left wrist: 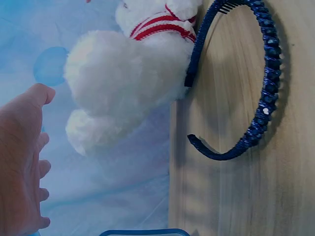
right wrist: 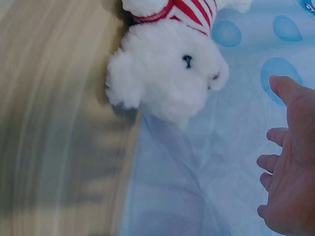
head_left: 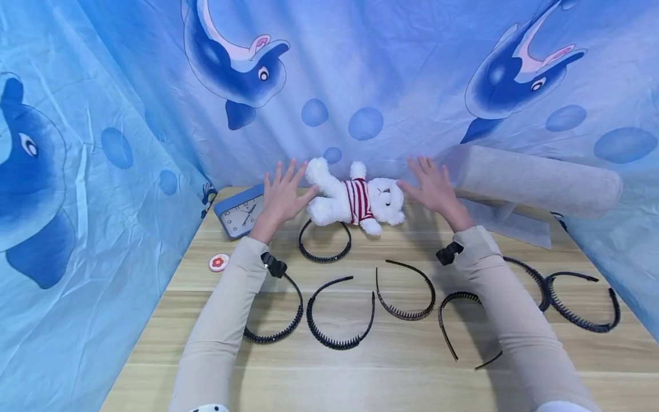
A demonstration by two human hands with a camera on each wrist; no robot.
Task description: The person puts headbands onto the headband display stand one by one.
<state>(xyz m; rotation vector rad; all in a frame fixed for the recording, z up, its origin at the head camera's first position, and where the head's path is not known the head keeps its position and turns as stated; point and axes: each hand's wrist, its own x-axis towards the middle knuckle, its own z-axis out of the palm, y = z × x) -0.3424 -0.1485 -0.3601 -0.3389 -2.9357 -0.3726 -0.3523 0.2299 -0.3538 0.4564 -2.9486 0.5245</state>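
Observation:
A white plush bear [head_left: 337, 200] in a red-and-white striped shirt lies on its side at the back of the table, its head to the right. My left hand [head_left: 282, 197] is spread by the bear's legs, fingers straight and holding nothing; in the left wrist view a gap shows between thumb and plush. On the other side, my right hand [head_left: 431, 186] is spread near the bear's head [right wrist: 167, 69], also with nothing in it. Just in front of the bear lies a dark toothed headband [head_left: 325, 258], seen larger as a beaded headband [left wrist: 268, 88] in the left wrist view.
Several more dark headbands, such as one in the middle [head_left: 340, 343], lie across the wooden table [head_left: 329, 383]. A blue clock [head_left: 239, 214] stands at the back left, near a round flower badge [head_left: 218, 262]. At the back right is a white cylinder [head_left: 540, 177] on a stand.

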